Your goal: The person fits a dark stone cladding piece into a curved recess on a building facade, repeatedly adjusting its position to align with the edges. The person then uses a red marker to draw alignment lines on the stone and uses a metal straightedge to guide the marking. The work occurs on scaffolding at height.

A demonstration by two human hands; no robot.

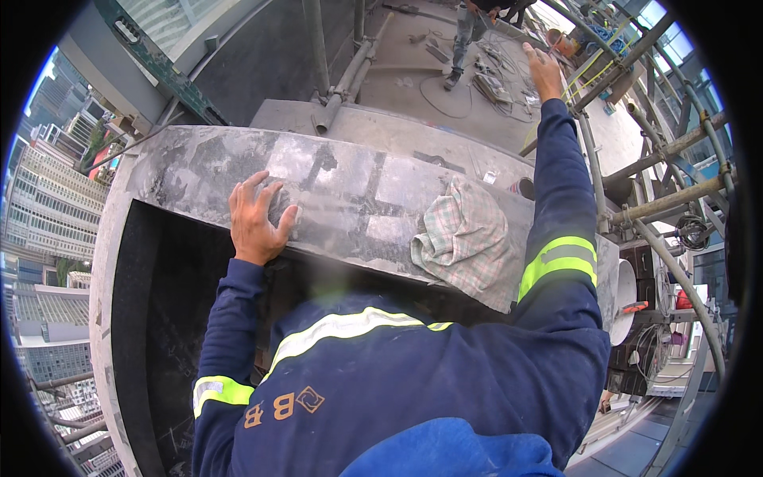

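Head view: a crumpled checked cloth (461, 234) is seen lying on a grey, blotched ledge (334, 171). To the left of the cloth and well apart from it, the left hand (262, 216) is set on the ledge, its fingers and thumb spread wide and nothing held. Beyond the cloth and to its right, the right hand (544, 73) is stretched out from a dark blue sleeve (560, 183), its fingers partly bent; whether anything is gripped or touched by it cannot be told at this range. Past the cloth, a floor (405, 87) is strewn with cables (499, 63), and another person (465, 36) is partly shown there. To the cloth's right, scaffold tubes (671, 199) are joined; to its left, a dark hollow (171, 278) is bordered by the ledge.
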